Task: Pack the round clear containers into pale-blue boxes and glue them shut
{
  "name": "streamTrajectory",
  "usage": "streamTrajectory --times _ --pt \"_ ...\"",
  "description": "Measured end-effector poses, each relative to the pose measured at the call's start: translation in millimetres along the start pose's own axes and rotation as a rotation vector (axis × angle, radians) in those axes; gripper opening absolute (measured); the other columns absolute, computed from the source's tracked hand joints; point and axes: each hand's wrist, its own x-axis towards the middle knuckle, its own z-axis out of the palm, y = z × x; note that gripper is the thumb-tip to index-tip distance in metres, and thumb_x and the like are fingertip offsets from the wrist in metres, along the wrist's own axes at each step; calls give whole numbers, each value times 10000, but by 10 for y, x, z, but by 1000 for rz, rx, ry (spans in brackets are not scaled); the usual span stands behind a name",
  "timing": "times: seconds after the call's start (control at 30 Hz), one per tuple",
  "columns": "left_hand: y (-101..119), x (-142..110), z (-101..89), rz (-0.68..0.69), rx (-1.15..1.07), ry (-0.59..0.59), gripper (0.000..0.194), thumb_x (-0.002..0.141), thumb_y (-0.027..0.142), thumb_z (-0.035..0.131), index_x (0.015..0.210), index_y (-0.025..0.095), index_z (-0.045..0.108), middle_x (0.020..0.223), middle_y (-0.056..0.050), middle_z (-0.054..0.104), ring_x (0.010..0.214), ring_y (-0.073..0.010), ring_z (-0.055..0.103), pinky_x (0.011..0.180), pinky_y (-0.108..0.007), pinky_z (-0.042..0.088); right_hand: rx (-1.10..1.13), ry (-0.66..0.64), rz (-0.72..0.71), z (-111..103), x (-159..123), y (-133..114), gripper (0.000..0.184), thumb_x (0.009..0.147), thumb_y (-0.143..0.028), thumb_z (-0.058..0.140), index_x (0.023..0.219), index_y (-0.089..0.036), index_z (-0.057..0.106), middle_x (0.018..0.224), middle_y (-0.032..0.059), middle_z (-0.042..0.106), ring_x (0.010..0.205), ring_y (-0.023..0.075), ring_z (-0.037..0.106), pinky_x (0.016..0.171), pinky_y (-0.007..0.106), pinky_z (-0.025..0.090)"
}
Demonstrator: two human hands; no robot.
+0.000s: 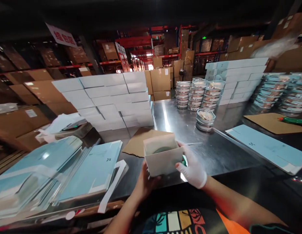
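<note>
Between my two hands is a small white box (164, 164) with its top flap raised, held just above the table's near edge. The curved rim of a round container (163, 149) shows inside it. My left hand (146, 182), bare, is closed around the box's lower left corner. At the right side, my right hand (192, 166), in a white glove with fingertips exposed, grips the box between thumb and fingers. A bit of something green (184, 160) shows by the right palm, mostly hidden. Beneath and behind the box lies a brown cardboard sheet (133, 143).
Flat light-blue carton blanks (92, 172) are piled at left, with another blank (268, 146) at right. White boxes (109, 100) form a wall behind. Stacked round tins (205, 120) stand on the metal table (163, 113). A green tool (293, 121) rests on cardboard at far right.
</note>
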Motion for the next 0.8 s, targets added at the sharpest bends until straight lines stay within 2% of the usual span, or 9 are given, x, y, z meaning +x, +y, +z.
streamTrajectory --times 0.1,0.17,0.23,0.37,0.47,0.57,0.67,0.73,0.8 --pt "214 81 -47 181 49 137 694 834 651 779 1356 209 662 1199 -146 736 1222 -367 675 1154 -591 478 61 -12 101 277 -47 83 721 914 -635 721 1497 -231 591 1549 182 579 1491 382 509 1209 555 464" --pt "364 160 -56 322 106 112 590 873 746 686 1140 226 770 1068 -119 757 1153 -366 694 1202 -621 419 239 -5 227 410 22 84 651 934 -658 665 1424 -231 640 1424 165 673 1388 367 604 1117 519 539" --pt "450 214 -36 360 104 129 576 918 760 620 1034 221 784 1031 -119 753 1088 -352 703 1142 -597 479 320 46 338 512 119 87 540 950 -631 619 1300 -226 691 1232 131 754 1205 336 700 1039 491 577" --pt "333 175 25 282 -61 402 666 890 734 702 1310 219 656 1371 -169 656 1280 -347 650 1055 -476 557 197 257 384 650 254 147 452 845 -431 669 1246 -222 650 1160 90 747 1061 285 699 1004 461 577" --pt "131 100 -12 263 19 265 641 815 703 803 1254 248 698 1341 -144 682 1454 -404 526 1204 -567 449 157 213 312 631 322 205 599 848 -332 613 1436 -240 544 1262 73 724 1103 237 698 1007 401 578" --pt "28 63 -115 244 123 189 564 799 661 836 1181 257 748 1231 -129 723 1481 -447 486 1250 -644 367 -59 68 341 464 400 308 488 978 -358 495 1440 -220 569 1312 92 725 1176 227 700 1026 387 567" --pt "56 72 -226 225 127 263 511 843 644 798 1181 264 747 1254 -121 713 1462 -430 503 1228 -596 402 -265 7 437 252 424 515 329 954 -419 612 1180 -201 708 1195 126 760 1186 291 700 1049 447 540" --pt "115 97 -286 211 127 316 489 870 652 757 1171 266 748 1264 -111 706 1410 -414 545 1192 -558 436 -348 -39 513 161 389 684 217 755 -362 831 850 -207 713 937 112 765 1062 344 731 984 483 553" --pt "182 125 -329 199 120 349 493 886 673 718 1155 262 753 1249 -104 707 1297 -390 618 1131 -519 483 -406 -96 578 122 333 828 311 574 -235 921 623 -229 614 681 48 675 887 339 744 874 469 573"
